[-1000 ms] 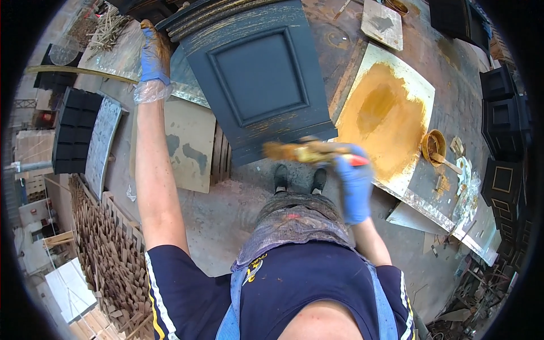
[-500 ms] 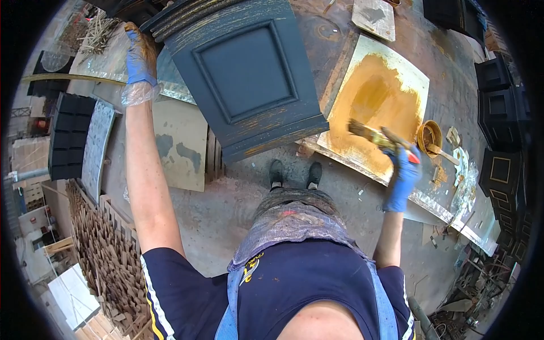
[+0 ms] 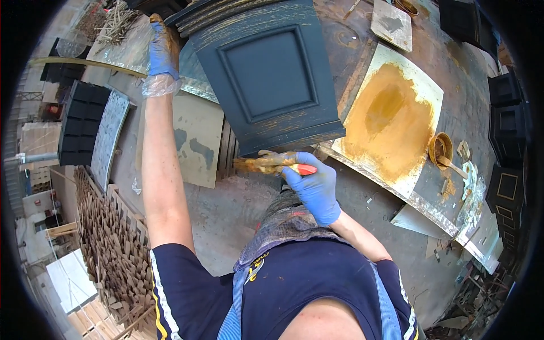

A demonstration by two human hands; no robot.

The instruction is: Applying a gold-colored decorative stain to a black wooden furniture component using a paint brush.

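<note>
A dark blue cabinet [image 3: 269,73] with a raised panel frame and gold-brown streaks along its edges stands in front of me, tilted in view. My left hand [image 3: 164,51], in a blue glove stained brown, is closed at the cabinet's upper left corner; some of its fingers are hidden. My gloved right hand [image 3: 315,190] grips a paintbrush [image 3: 263,164] with a red-tipped handle and brown-coated bristles. The bristles point left, close to the cabinet's lower edge; whether they touch it I cannot tell.
At right, a white board [image 3: 428,113] smeared with ochre paint lies on a worktable. Beside it is a round tub [image 3: 441,148] of brown paint with a wooden stick. Stacked wooden pieces [image 3: 113,249] stand at left, and more dark cabinets [image 3: 507,122] line the far right.
My right hand has swung left with the paintbrush, from over the ochre-smeared board to the cabinet's lower edge. My left hand stays at the cabinet's corner; the whole view has shifted slightly.
</note>
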